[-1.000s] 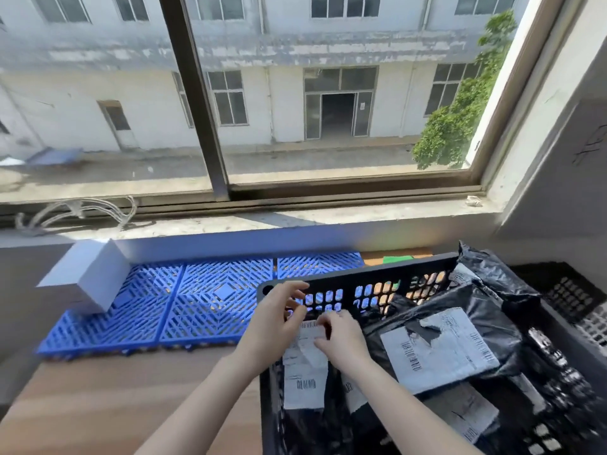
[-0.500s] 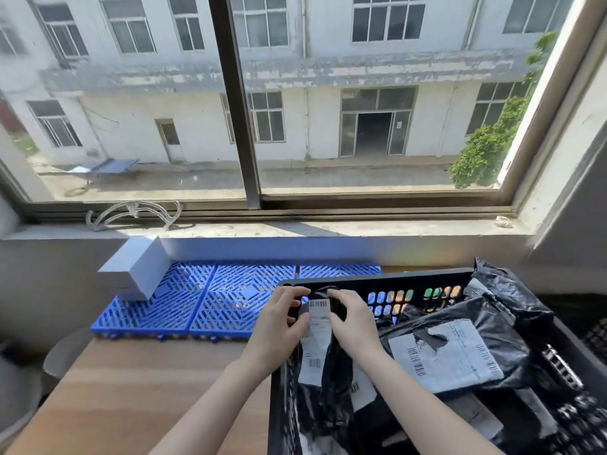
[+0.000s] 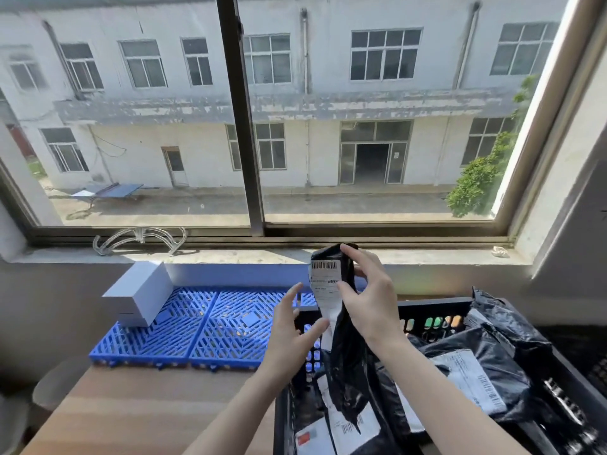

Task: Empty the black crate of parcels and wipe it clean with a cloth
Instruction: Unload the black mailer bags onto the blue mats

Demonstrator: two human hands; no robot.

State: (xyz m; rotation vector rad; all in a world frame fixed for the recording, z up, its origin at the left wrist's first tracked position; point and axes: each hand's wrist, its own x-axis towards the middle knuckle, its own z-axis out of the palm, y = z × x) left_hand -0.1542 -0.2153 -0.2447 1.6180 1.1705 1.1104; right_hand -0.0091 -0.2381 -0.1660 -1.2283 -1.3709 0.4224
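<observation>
A black slatted crate [image 3: 433, 307] stands on the wooden table at the lower right, holding several black plastic parcels with white labels [image 3: 473, 379]. My right hand [image 3: 368, 297] grips the top of one long black parcel [image 3: 345, 362] and holds it upright above the crate's left end, its barcode label facing me. My left hand [image 3: 292, 336] is beside the parcel with fingers spread; its thumb lies at the white label's lower part. No cloth is in view.
A blue plastic grid mat [image 3: 197, 326] lies on the table [image 3: 138, 412] left of the crate, with a white box [image 3: 138, 292] on its far left corner. A windowsill [image 3: 230, 254] with a clear plastic hanger [image 3: 138, 238] runs behind.
The parcel has been lifted out of the crate and now hangs upright from my right hand. My left hand has let go and opened. The camera has tilted upward.
</observation>
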